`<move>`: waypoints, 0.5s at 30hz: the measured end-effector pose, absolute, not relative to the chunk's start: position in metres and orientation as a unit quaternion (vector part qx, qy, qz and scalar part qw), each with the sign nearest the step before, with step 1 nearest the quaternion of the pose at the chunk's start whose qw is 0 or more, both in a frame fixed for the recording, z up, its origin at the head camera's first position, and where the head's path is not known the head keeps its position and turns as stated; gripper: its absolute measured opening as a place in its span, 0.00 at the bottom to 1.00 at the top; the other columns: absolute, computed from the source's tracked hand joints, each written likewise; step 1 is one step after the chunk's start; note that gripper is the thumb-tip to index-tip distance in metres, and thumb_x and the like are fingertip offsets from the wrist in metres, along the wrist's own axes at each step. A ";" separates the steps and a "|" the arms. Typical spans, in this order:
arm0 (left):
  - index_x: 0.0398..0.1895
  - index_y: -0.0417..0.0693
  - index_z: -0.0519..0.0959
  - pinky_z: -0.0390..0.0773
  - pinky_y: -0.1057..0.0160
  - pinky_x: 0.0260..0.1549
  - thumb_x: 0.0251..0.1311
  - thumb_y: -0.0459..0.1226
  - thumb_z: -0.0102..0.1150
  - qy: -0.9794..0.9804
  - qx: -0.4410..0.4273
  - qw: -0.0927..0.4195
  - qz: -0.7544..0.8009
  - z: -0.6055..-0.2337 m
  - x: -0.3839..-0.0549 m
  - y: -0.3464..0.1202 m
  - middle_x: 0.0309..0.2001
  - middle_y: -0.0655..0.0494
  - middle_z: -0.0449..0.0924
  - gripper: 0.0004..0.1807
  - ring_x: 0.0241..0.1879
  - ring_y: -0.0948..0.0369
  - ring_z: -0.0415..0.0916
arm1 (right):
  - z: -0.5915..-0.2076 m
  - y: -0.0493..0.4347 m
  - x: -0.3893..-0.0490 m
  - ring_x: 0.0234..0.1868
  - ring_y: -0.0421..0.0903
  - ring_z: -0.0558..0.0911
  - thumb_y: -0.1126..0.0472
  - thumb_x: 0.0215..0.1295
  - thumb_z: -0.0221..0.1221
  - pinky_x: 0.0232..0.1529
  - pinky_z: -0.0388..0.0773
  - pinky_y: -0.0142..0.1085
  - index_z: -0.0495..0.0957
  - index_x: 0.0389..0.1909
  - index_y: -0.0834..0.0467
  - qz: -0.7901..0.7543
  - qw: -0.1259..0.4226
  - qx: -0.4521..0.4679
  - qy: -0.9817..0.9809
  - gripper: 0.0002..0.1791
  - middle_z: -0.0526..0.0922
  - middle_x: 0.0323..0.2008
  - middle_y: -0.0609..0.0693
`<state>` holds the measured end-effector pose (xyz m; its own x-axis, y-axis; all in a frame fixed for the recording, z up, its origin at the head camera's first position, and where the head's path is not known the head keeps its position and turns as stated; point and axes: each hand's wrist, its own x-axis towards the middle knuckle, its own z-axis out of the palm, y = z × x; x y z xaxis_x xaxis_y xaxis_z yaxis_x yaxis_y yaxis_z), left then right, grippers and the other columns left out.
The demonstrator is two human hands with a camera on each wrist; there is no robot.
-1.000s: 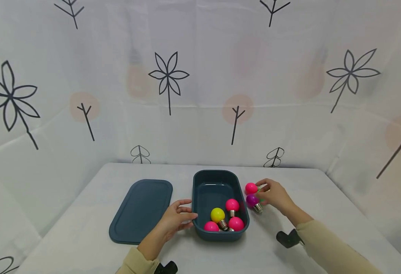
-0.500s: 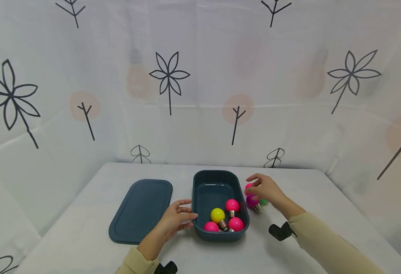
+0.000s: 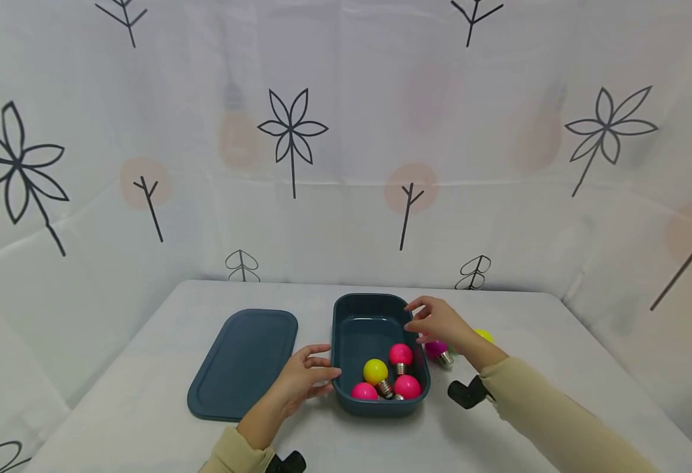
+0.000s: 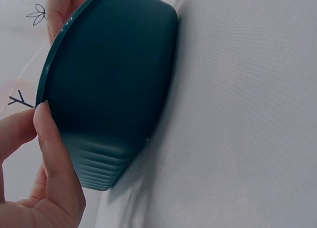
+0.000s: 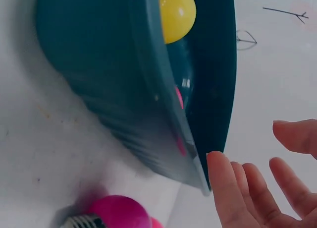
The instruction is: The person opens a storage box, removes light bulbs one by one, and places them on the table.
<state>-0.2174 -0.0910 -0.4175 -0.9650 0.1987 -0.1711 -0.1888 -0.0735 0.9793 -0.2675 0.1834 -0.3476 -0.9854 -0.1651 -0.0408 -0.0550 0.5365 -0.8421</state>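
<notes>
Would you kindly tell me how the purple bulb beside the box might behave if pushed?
The purple bulb would probably roll, perhaps in a curve, since its round globe is wider than its metal base. Its globe looks smooth and glossy, so it may be slippery. Lying near the box, it could soon bump the wall.

Looks like a screened-off recording booth or small studio corner; cannot tell whether inside a home, office or lab. Closed in beyond the far edge of the counter (image 3: 535, 335) by pale hanging cloth (image 3: 346, 223), printed with line-drawn flowers (image 3: 291, 129), bare twigs (image 3: 406, 218) and faded peach discs (image 3: 424, 177). Turned forward past both far corners, flanking left and right edges too. Creased like a fabric backdrop. Topped in plain white, with fine weave visible from the left wrist. Also suggestive of recording: black wrist cameras (image 3: 467, 393) at both cuffs (image 3: 245, 450).
</notes>
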 end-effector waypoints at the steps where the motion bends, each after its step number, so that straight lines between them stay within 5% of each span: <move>1: 0.61 0.36 0.63 0.81 0.62 0.33 0.52 0.30 0.66 0.668 0.004 0.132 0.733 -0.417 -0.217 -0.091 0.41 0.45 0.71 0.33 0.31 0.59 0.77 | -0.347 0.181 -0.267 0.35 0.57 0.81 0.67 0.57 0.62 0.32 0.82 0.40 0.69 0.53 0.68 -0.482 0.063 -0.065 0.871 0.23 0.73 0.37 0.60; 15: 0.61 0.37 0.64 0.81 0.62 0.33 0.53 0.30 0.65 0.670 0.002 0.131 0.731 -0.420 -0.219 -0.091 0.41 0.46 0.72 0.32 0.31 0.59 0.77 | -0.350 0.157 -0.268 0.37 0.53 0.78 0.67 0.56 0.63 0.37 0.81 0.45 0.69 0.53 0.66 -0.455 0.125 -0.089 0.877 0.24 0.75 0.36 0.56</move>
